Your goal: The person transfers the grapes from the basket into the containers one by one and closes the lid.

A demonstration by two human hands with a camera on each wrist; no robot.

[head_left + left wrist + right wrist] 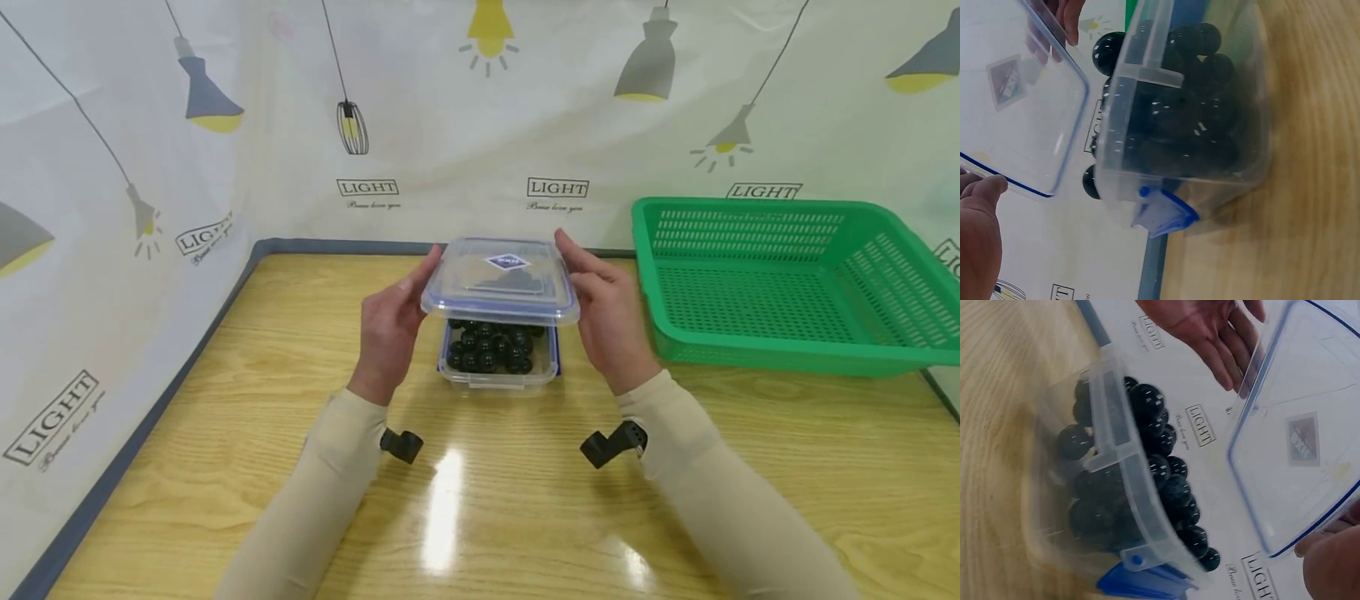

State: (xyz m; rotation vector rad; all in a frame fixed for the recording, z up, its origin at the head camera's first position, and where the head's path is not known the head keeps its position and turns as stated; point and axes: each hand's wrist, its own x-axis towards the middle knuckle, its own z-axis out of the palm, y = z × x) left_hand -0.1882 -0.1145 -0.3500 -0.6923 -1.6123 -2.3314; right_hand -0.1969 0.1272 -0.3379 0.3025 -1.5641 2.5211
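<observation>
A clear square lid [480, 293] with a blue seal and a diamond-shaped label is held up over a clear plastic container [504, 382]. My left hand [392, 329] holds the lid's left edge, its thumb on the rim in the left wrist view. On the opposite edge, my right hand [611, 317] grips the lid. Shiny dark balls [487, 346] fill the container and rise above its rim, as the right wrist view shows. A blue side clip [1166, 212] hangs folded outward. Between lid and container there is a gap in both wrist views.
A green perforated plastic basket [795, 350] stands on the right of the wooden table [517, 517], close beside my right hand. White sheeting [450, 133] printed with lamps and "LIGHT" rises behind the table and along its left side.
</observation>
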